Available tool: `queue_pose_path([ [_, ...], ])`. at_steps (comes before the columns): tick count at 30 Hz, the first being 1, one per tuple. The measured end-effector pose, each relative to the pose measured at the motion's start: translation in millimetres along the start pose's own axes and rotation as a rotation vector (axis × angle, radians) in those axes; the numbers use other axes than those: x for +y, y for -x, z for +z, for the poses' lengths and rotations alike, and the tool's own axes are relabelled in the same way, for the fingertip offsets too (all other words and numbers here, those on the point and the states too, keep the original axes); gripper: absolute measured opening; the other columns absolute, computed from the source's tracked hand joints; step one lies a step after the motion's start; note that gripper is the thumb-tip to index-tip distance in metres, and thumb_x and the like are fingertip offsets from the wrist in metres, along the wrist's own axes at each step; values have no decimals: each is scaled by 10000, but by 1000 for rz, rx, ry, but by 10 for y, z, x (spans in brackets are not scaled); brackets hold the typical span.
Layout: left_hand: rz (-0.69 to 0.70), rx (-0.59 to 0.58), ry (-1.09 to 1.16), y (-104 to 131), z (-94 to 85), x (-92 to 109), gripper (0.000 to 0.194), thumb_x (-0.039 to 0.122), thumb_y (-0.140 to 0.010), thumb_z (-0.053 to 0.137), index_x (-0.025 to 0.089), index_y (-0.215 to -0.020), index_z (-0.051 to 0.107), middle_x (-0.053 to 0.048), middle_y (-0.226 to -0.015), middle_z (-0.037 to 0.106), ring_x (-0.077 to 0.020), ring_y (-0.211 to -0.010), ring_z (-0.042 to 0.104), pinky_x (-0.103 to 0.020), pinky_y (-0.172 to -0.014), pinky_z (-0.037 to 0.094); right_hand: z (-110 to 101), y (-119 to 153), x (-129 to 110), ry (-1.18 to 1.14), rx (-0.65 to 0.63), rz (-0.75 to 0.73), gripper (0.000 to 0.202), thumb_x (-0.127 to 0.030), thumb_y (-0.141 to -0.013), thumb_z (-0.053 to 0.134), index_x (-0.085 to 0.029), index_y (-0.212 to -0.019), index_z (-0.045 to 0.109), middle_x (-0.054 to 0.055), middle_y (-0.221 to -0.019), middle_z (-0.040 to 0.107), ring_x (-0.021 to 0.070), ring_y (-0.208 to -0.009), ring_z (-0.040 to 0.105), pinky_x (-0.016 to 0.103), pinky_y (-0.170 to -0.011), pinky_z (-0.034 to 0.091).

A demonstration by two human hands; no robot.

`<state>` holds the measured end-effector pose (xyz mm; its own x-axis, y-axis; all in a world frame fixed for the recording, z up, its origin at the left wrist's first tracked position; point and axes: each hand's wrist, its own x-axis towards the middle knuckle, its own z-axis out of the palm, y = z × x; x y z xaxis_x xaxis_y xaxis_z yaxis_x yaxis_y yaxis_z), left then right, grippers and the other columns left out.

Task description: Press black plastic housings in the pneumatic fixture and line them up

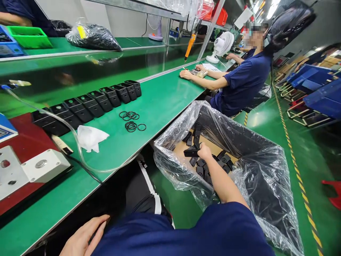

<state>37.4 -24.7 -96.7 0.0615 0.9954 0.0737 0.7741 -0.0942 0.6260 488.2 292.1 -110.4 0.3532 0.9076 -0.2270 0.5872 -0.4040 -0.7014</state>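
Grip, R hand (205, 152): reaching down into the big box & pinching one end of a blk part (190, 153) w/ thumb & fingers.
Blk part: sticking out of the R hand toward the bench side, inside the big box; can't tell if it's touching the pcs under it.
L hand (84, 234): resting low nr the lap, fingers bending; can't tell if it's holding anything.
Big box (231, 137): standing on the floor beside the bench, w/ a clear bag (271, 170) lining it & hanging over its sides.
Loose blk pcs (225, 161): lying in a messy pile in the big box, on a brown sheet (211, 142).
Bench (170, 90): running along the L side, green & shiny.
Blk blocks (98, 103): standing in a long row on the bench, sitting close together.
Rings (130, 126): lying in 2 small heaps nr the blk blocks, w/ 1 ring sitting just beside the nearer heap.
White cloth (92, 138): lying crumpled b/w the blk blocks & a clear tube (82, 156), which is curving over the bench.
White btn box (45, 163): sitting on a red board (23, 131), nr the bench's front edge.
Co-worker (246, 83): sitting farther along, wearing a blue shirt, both hands working on the bench.
Orange driver (190, 46): hanging above the bench, nr a white fan (223, 44).
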Motion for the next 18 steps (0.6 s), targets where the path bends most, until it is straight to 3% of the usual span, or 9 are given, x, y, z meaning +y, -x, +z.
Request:
queue_pose_path([
  [2,63,39,-58,-39,-9,-2,231,366,-843,585,304,-1049,668,34,-992,728,-162,-857,712,-165,-783,562,-177,-26,-133,-14,82,-50,203,-30,-653,575,-186,-707,457,42,-782,569,215,-879,547,349,-837,396],
  [6,202,143,-81,-188,-52,-25,232,388,-848,600,290,-1048,666,22,-979,727,-154,-847,710,-173,-809,554,-459,160,-517,-187,208,-251,250,-100,-563,451,-225,-735,321,19,-809,523,167,-804,520,298,-783,401],
  [10,199,229,18,-485,-261,202,227,323,-868,593,256,-1079,644,-10,-1019,705,-150,-887,692,-179,-824,547,-362,647,-1038,-411,149,-476,274,-197,-522,397,-235,-739,233,-5,-822,505,127,-705,497,263,-680,417],
  [12,165,245,95,-644,-428,436,234,299,-894,555,244,-1112,620,-35,-1072,679,-151,-901,676,-202,-809,551,-138,1001,-1337,-579,-16,-534,265,-210,-518,423,-230,-721,254,-7,-811,522,123,-673,489,250,-629,405],
  [14,176,302,164,-776,-594,685,312,295,-900,550,240,-1208,560,-66,-1139,646,-168,-970,652,-247,-840,548,168,1420,-1630,-785,-297,-500,259,-191,-516,483,-222,-686,290,-11,-770,541,121,-645,484,236,-589,384],
  [16,228,377,215,-859,-725,877,530,341,-864,615,245,-1352,431,-106,-1271,576,-213,-1118,593,-309,-918,528,510,1879,-1885,-908,-619,-389,271,-173,-529,553,-216,-649,313,-19,-711,550,119,-608,472,229,-558,362],
  [18,320,453,227,-873,-809,963,718,413,-818,668,234,-1421,323,-151,-1373,485,-266,-1254,492,-396,-1022,463,845,2333,-2082,-883,-854,-302,271,-182,-555,599,-213,-619,337,-29,-653,540,118,-576,455,230,-540,351],
])
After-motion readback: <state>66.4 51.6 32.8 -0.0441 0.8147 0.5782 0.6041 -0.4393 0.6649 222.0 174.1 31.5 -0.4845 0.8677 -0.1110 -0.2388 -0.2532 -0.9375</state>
